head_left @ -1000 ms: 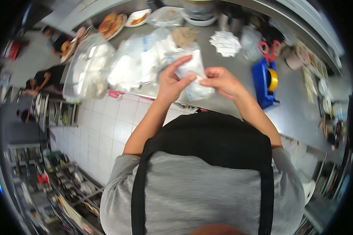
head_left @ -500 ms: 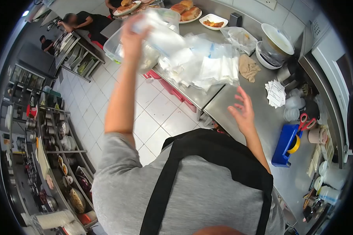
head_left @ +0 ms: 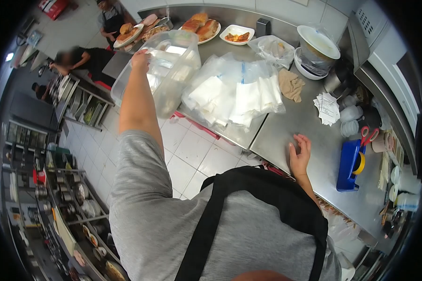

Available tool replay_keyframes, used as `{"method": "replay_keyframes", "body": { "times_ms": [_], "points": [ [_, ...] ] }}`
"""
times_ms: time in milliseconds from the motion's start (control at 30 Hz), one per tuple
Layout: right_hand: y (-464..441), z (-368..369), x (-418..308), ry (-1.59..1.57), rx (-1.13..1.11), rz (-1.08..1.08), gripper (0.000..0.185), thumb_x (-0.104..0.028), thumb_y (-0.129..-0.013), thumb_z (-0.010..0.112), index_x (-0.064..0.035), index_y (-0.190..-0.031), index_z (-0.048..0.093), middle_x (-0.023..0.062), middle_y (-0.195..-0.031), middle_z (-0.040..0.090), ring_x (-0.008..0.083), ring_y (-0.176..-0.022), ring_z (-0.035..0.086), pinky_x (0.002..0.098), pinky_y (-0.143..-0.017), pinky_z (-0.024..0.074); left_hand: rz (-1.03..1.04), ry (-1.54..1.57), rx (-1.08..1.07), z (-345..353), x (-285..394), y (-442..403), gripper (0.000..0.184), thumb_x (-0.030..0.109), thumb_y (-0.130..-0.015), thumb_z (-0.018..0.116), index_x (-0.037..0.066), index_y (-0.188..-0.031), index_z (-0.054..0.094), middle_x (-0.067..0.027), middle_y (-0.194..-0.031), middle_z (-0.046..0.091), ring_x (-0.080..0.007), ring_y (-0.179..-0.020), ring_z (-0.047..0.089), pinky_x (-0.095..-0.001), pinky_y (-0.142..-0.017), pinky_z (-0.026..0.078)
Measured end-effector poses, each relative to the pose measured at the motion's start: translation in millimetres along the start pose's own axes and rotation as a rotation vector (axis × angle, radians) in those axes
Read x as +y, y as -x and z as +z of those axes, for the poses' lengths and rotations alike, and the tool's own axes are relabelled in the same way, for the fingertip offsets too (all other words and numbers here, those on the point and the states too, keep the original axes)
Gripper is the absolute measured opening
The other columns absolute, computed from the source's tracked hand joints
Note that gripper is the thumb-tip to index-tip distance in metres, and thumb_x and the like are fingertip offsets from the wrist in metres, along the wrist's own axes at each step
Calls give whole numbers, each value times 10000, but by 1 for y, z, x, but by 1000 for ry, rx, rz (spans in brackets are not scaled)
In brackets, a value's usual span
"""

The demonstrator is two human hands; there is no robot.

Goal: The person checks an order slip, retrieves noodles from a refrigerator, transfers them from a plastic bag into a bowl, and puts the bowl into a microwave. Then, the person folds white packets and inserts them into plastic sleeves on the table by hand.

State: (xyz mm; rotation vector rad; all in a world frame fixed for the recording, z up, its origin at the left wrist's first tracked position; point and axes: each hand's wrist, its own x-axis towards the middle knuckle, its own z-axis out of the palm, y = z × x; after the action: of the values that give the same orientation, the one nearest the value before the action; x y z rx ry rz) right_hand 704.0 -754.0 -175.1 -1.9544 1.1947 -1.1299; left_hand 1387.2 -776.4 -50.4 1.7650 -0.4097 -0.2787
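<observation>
My left hand reaches into a clear plastic bin at the counter's left end. Its fingers are closed on the edge of a clear plastic bag with white contents, partly hidden by the fingers. More bags lie in the bin. To the right of the bin, a pile of flat clear bags with white contents is spread on the counter. My right hand hovers at the counter's front edge, holding nothing, its fingers apart and slightly bent. A crumpled beige cloth lies beside the pile.
Plates of bread and a white dish of food stand at the back. On the right are paper slips, a blue tape dispenser and red scissors. Several people are at the upper left; shelves line the left.
My left hand has carried the bag left and down from above the pile into the bin. My right hand has lowered toward the counter's front edge. The view has shifted.
</observation>
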Motion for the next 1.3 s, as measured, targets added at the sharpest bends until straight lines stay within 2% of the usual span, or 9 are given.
{"method": "replay_keyframes", "body": {
  "times_ms": [167,300,433,567,667,733,800,900,1300],
  "points": [
    [0,2,5,109,18,-57,289,-122,-788,652,-36,-1060,607,155,-1136,525,317,-1074,507,380,-922,415,262,-735,263,55,29,38,381,203,-711,779,170,-1052,613,-120,-1030,581,-187,-981,567,-323,-747,504],
    [0,4,3,178,16,-107,273,-140,-772,667,-42,-1023,616,156,-1101,546,327,-1046,513,392,-909,418,103,-981,-586,73,25,35,499,334,-668,784,157,-1095,596,-195,-1141,576,-323,-1095,546,-341,-947,432],
    [0,6,3,217,22,-129,255,-144,-765,673,-53,-998,624,136,-1089,560,318,-1027,519,391,-892,424,671,-1255,-420,87,-21,1,429,339,-692,747,169,-1068,628,-210,-1170,562,-322,-1122,535,-402,-939,439],
    [-1,5,2,211,28,-128,239,-154,-770,670,-64,-987,630,119,-1074,567,308,-1017,521,386,-880,425,1024,-803,149,82,60,64,269,202,-704,724,135,-951,641,-181,-1043,591,-354,-994,563,-415,-844,454],
    [-1,8,4,202,46,-104,230,-160,-776,668,-67,-983,633,115,-1065,569,305,-1015,517,383,-881,421,1355,-527,10,89,99,149,207,177,-731,713,91,-905,639,-126,-925,617,-303,-905,600,-413,-772,472],
    [-2,6,2,197,40,-107,224,-162,-779,667,-69,-980,635,113,-1062,570,303,-1014,514,382,-881,419,946,-641,-351,100,81,206,215,264,-806,650,54,-848,645,-130,-803,651,-286,-690,626,-380,-638,484],
    [0,6,1,192,37,-110,220,-164,-781,667,-71,-977,636,110,-1059,570,301,-1012,513,380,-880,418,734,-919,-624,110,45,233,367,449,-792,638,83,-816,664,-153,-799,661,-325,-768,632,-418,-689,489],
    [-1,7,3,191,39,-118,218,-166,-781,668,-74,-976,638,107,-1058,571,298,-1008,512,379,-874,419,438,-970,-579,123,-7,267,425,489,-749,671,66,-784,658,-135,-832,672,-308,-812,638,-411,-707,490],
    [3,0,7,161,-1,-184,231,-173,-777,674,-69,-980,638,111,-1053,571,306,-994,515,386,-859,430,584,-832,-137,155,-43,275,271,353,-741,706,100,-827,663,-109,-857,654,-279,-812,633,-377,-733,497]
  ]
}}
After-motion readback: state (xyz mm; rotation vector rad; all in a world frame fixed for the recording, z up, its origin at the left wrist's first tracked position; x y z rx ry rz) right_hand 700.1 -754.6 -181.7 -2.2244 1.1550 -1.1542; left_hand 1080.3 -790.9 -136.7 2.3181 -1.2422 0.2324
